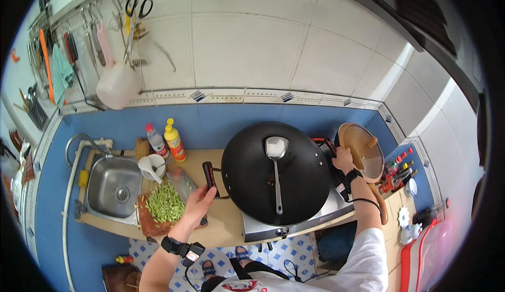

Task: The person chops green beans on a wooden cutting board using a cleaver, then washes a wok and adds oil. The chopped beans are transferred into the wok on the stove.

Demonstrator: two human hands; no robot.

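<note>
A large black wok [248, 165] sits over the steel gas stove [260, 231], and a metal spatula [277, 173] lies inside it. My left hand [200, 202] grips the lower end of the wok's left wooden handle [209, 174]. At the wok's right side, my right hand [343, 160] reaches to the handle area beside a glass-lidded pot [361, 150]; the fingers are partly hidden there, so their hold is unclear. Chopped green vegetable pieces [165, 203] are heaped on a wooden cutting board [152, 229], left of my left hand.
A steel sink [114, 185] is at the left. White bowls [152, 165], a yellow bottle [174, 140] and a clear bottle [157, 142] stand behind the board. Several sauce bottles [394, 173] are in the right corner. Scissors [132, 27] and a plastic ladle [118, 85] hang on the wall.
</note>
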